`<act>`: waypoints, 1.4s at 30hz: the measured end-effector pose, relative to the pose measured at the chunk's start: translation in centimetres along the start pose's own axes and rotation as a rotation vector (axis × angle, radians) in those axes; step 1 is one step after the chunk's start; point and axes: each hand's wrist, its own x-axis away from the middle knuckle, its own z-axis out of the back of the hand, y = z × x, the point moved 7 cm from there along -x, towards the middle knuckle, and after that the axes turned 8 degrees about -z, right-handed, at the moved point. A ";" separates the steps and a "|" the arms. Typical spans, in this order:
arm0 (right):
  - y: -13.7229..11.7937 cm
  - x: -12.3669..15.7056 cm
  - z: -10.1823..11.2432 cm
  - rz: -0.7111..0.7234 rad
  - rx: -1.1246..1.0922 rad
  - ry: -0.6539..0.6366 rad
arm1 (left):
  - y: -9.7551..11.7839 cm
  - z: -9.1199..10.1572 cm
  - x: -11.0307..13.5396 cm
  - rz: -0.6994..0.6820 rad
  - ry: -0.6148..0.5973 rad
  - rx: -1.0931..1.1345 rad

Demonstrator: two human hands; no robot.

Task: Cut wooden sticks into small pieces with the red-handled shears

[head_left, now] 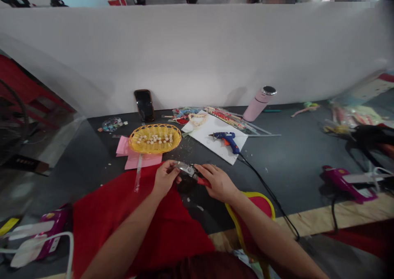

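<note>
Over the front of the dark table, my right hand (217, 182) is closed round the red handles of a pair of pliers (186, 169) with a grey metal head and a round pivot. Its jaws point left, toward my left hand (166, 176). The thumb and fingers of that hand are pinched together by the jaw tips; what they hold is too small to make out. Just behind my hands, a yellow woven basket (155, 151) holds several small pale bead-like pieces (158, 139). Red cloth (138, 217) lies beneath my left forearm.
A blue glue gun (227, 139) lies on a white board (209, 137), its black cord running to the front edge. Behind are a phone (144, 105), a pink bottle (258, 104) and packets of sticks (229, 118). Purple devices (349, 183) sit at both sides.
</note>
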 end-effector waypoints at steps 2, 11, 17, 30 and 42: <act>0.0 -0.1 0.0 -0.008 0.017 -0.009 | 0.1 0.1 0.0 0.005 0.009 -0.007; 0.1 -0.1 0.1 -0.026 0.027 -0.074 | 0.3 -0.1 0.0 0.005 -0.055 -0.099; 0.4 -0.1 0.0 -0.019 0.000 -0.068 | 0.3 -0.3 0.0 -0.004 -0.075 -0.073; 0.1 -0.1 0.5 -0.013 0.009 -0.051 | -0.2 -0.2 -0.1 -0.038 -0.075 -0.020; 0.0 0.2 0.1 0.029 -0.033 -0.022 | 0.2 -0.1 0.1 -0.001 -0.053 -0.075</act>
